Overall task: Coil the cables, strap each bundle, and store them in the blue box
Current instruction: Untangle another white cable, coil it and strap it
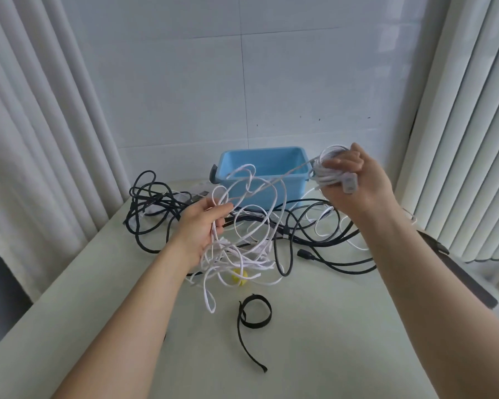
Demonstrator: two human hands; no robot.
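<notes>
My right hand (pixel 355 180) is raised at the right of the blue box (pixel 264 175) and grips a small coil of white cable (pixel 327 165) with a grey plug sticking out below the fingers. A taut strand runs from that coil down to my left hand (pixel 205 226), which holds loose white cable loops (pixel 242 226) above the table. More tangled white cable lies under them. Black cables (pixel 156 205) sprawl left and right of the box. A black strap (pixel 254 312) lies curled on the table in front.
A small yellow object (pixel 239 277) sits under the white tangle. White curtains (pixel 41 139) hang on both sides and a tiled wall stands behind the box. A dark strip (pixel 461 280) runs along the table's right edge. The pale table (pixel 314 355) extends toward me.
</notes>
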